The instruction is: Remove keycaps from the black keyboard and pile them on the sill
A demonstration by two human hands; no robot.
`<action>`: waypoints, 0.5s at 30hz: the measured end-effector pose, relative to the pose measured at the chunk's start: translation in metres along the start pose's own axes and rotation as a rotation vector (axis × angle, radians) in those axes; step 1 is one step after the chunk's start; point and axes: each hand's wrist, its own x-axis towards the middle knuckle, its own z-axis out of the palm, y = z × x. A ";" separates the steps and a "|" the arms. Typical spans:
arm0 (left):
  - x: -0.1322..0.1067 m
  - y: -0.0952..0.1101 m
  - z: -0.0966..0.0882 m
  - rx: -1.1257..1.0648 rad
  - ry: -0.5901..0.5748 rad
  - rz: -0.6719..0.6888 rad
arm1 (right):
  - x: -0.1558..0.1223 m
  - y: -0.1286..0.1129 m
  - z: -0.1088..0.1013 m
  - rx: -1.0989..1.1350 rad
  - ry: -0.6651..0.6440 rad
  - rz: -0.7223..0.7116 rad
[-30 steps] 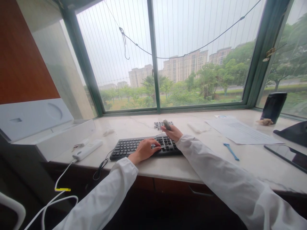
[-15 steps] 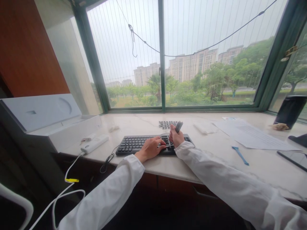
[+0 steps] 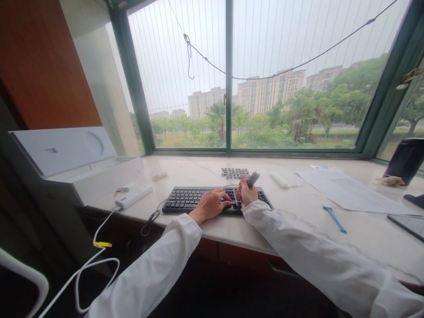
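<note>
A black keyboard (image 3: 185, 198) lies near the counter's front edge. My left hand (image 3: 212, 204) rests on its right half, fingers bent and thumb apart from the index finger, with nothing visible in it. Over the number-pad side, my right hand (image 3: 247, 192) is closed around a dark grey stick-like tool (image 3: 253, 178). The tool's wide, rough upper end sticks out above the fist, tilted right. Its lower end is hidden by the hand. Just behind the keyboard, loose keycaps (image 3: 234, 172) lie in rows on the counter.
Left stand an open white box (image 3: 109, 176) and a white power strip (image 3: 135, 197). To the right lie a blue tool (image 3: 334, 219), paper sheets (image 3: 344, 187), a white packet (image 3: 286, 179) and a dark tablet-like device (image 3: 409, 226). A black cup (image 3: 404, 161) stands by the window.
The view has shifted slightly. My right hand has turned a little, tipping the tool's upper end further right. My left hand stays on the keyboard.
</note>
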 end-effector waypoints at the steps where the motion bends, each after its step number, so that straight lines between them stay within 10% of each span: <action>1: 0.000 0.001 0.000 0.006 -0.001 -0.003 | -0.001 0.000 0.000 -0.002 -0.013 -0.001; 15: -0.002 0.002 0.000 -0.002 0.002 0.004 | 0.010 0.000 -0.008 0.017 -0.085 0.097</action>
